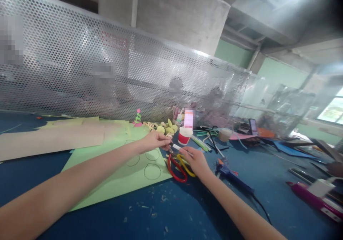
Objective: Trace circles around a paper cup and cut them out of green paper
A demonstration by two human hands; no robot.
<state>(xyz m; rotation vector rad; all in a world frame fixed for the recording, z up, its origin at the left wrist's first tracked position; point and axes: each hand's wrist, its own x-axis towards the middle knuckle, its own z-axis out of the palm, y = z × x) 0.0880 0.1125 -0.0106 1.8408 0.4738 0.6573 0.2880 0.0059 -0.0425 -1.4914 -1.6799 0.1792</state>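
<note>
Both arms are reaching out over the blue counter [187,211]. The left hand [154,140] is curling its fingers shut around one end of a small white stick [177,147]. It looks like a pen or a glue stick, but it is too small to tell which. The right hand [195,160] is meeting it from the other side, and its fingers are pinching the same stick near its other end. So both hands are closing on the stick, and the stick is sitting in the air between them, just above the counter.

Right under the right hand, a pair of scissors with red and yellow handles [179,168] is lying on the counter, touching the edge of a big green paper sheet [118,168]. The sheet is lying flat under the left arm and has circles drawn on it [152,171].

Just behind the hands, a red and white cup [184,135] is standing upright. Near it, some yellow-green paper shapes [166,128] are lying in a little pile, and a tiny green and pink paper tree [138,118] is standing beside them.

To the right of the right arm, a blue glue gun [230,175] is lying on the counter with its cord trailing away. A brown paper sheet [50,140] is lying far to the left. A shiny wall with lots of little holes [80,64] is standing along the back of the counter.
</note>
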